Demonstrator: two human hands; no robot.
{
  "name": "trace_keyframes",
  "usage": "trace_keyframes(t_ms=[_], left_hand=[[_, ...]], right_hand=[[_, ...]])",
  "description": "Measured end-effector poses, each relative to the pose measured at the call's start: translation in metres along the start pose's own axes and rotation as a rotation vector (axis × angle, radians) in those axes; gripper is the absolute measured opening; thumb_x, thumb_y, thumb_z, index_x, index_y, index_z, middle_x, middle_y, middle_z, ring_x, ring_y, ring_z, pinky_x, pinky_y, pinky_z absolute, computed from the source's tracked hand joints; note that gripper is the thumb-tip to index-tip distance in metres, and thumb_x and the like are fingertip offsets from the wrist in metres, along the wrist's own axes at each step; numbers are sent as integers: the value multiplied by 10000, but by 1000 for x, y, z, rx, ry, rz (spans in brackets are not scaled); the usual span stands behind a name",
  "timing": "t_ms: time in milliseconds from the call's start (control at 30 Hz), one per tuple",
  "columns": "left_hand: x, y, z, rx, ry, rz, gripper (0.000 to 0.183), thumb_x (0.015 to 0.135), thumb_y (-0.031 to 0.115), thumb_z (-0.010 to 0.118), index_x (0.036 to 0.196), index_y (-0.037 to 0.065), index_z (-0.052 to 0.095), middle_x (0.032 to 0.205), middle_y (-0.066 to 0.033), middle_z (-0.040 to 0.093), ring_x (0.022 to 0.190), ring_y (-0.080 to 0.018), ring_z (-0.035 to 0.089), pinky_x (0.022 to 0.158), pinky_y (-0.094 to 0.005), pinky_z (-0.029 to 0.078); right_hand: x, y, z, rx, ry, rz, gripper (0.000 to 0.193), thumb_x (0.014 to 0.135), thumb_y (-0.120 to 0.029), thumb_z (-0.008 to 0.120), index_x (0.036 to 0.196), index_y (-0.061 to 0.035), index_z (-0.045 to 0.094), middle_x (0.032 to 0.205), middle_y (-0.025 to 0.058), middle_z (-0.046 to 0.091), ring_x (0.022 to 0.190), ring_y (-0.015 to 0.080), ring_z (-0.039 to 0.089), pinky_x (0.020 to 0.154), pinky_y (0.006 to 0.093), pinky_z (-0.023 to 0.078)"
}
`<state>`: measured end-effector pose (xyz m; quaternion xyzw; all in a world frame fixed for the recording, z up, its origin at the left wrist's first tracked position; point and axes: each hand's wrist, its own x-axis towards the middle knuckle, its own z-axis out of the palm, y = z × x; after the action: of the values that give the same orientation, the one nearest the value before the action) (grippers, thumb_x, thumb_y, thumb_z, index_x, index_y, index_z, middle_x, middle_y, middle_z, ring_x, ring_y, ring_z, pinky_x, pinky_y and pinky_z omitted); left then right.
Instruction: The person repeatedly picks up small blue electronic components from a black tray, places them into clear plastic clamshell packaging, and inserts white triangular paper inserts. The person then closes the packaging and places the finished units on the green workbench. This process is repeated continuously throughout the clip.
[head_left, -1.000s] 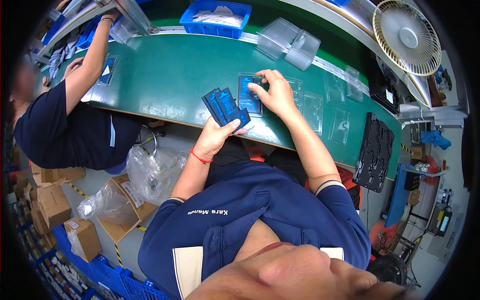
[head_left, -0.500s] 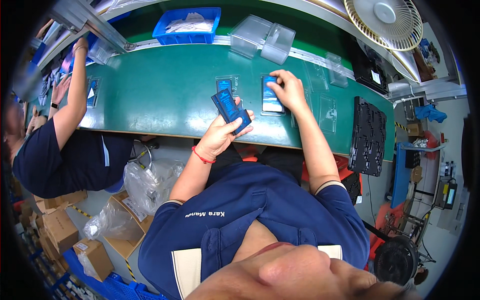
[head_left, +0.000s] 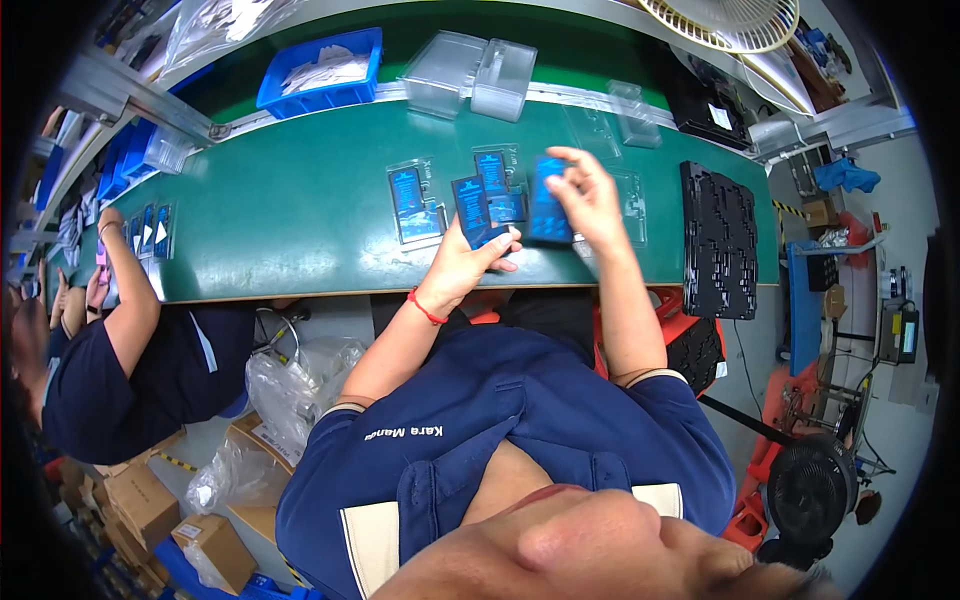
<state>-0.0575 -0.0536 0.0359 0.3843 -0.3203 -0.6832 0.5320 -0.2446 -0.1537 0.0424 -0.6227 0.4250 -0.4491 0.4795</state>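
Note:
My left hand (head_left: 468, 265) is closed on a flat black battery (head_left: 470, 205) with blue print, held above the near part of the green bench. To its right, my right hand (head_left: 590, 203) pinches another flat battery (head_left: 550, 195) by its upper end; this one looks slightly blurred. Beyond the left hand, a clear plastic tray with an L-shaped battery (head_left: 491, 172) in it is partly covered by the held one. Farther left lies a second clear tray (head_left: 436, 232) with a similar battery (head_left: 406, 190). An unfilled clear tray (head_left: 630, 205) shows beside my right hand.
A black moulded tray (head_left: 718, 240) lies at the bench's right end. Toward the back stand clear plastic boxes (head_left: 440, 75) and a blue bin (head_left: 320, 75) with white slips. A co-worker's arm (head_left: 135, 275) works at the left, near more batteries (head_left: 155, 230).
The view has shifted, so the bench things sit farther left. My right hand has left the battery in its tray and now holds another to the right. Fewer batteries show in my left hand.

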Motion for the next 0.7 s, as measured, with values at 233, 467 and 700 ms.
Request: trace_keyframes(t_ms=[233, 467, 700], left_hand=[[3, 2, -3, 2, -14, -12, 411, 936, 92, 619, 1297, 29, 434, 1036, -97, 642, 942, -187, 651, 696, -308, 602], [24, -22, 15, 41, -71, 20, 626, 931, 14, 577, 1449, 57, 227, 1167, -118, 579, 986, -196, 641, 717, -312, 604], [28, -3, 51, 835, -17, 205, 745, 854, 151, 718, 1480, 70, 322, 1305, -196, 518, 1178, -281, 520, 992, -405, 438]], right_hand=[[6, 22, -42, -837, -56, -86, 401, 766, -273, 767, 1134, -152, 665, 838, 49, 599, 889, 241, 580, 878, 389, 359], [-26, 2, -1, -408, 52, -232, 377, 787, -271, 759, 1089, -67, 662, 825, 72, 656, 778, 222, 596, 763, 371, 461], [-28, -5, -67, 91, 316, 50, 114, 887, -74, 659, 978, -30, 604, 778, 13, 629, 685, 52, 552, 577, 221, 444]])
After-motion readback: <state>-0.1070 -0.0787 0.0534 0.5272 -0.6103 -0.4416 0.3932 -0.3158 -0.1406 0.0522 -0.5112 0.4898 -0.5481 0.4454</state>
